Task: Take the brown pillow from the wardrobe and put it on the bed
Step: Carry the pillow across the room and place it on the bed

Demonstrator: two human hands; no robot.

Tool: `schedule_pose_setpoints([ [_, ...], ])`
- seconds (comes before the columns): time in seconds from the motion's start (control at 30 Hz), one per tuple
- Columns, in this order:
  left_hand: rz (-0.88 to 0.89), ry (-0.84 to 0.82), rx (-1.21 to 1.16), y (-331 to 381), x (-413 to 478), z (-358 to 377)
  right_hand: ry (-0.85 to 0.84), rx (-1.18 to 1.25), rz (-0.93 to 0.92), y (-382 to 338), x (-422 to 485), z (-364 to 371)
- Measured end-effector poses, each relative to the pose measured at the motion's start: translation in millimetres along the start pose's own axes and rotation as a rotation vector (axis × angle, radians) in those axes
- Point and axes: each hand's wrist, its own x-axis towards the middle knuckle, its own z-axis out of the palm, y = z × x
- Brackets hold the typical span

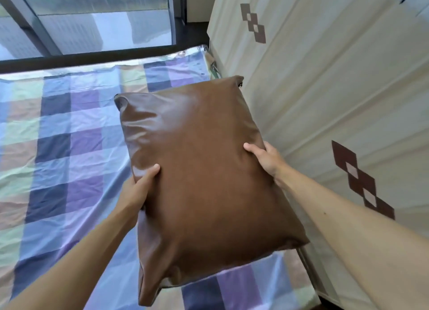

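The brown pillow (199, 170) is large, smooth and leather-like, and fills the middle of the head view. It is held over the right side of the bed (69, 147), which has a blue, purple and green checked sheet. My left hand (139, 189) grips the pillow's left edge, thumb on top. My right hand (267, 158) grips its right edge, thumb on top too. The fingers of both hands are hidden under the pillow. Whether the pillow's underside touches the sheet cannot be told.
A cream wardrobe (325, 89) with brown diamond marks stands close along the bed's right side. A large window (92, 19) with a dark frame runs behind the bed's far edge. A narrow gap of dark floor (325, 302) shows at bottom right.
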Motion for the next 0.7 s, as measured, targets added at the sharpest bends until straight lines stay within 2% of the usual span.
schedule_pose_setpoints([
  [0.13, 0.035, 0.017, -0.012, 17.5, 55.7, 22.6, 0.058, -0.039, -0.062, -13.9, 57.9, 10.8],
  [0.23, 0.106, -0.086, 0.005, 26.9, 82.8, 43.2, 0.149, -0.134, -0.084, -11.9, 88.4, 14.5],
  [0.3, 0.137, -0.121, 0.068, 18.8, 93.7, 56.0, 0.088, -0.248, -0.097, 0.7, 98.8, 20.3],
  [0.43, 0.159, 0.022, 0.241, 0.0, 104.3, 67.1, -0.059, -0.515, -0.131, 30.3, 99.4, 36.8],
  [0.57, 0.354, 0.061, 0.503, 5.0, 109.0, 74.5, -0.067, -0.513, -0.127, 30.6, 103.0, 34.4],
  [0.7, 0.444, -0.023, 0.568, 23.2, 122.7, 87.3, -0.023, -0.453, -0.156, 37.0, 113.5, 29.5],
])
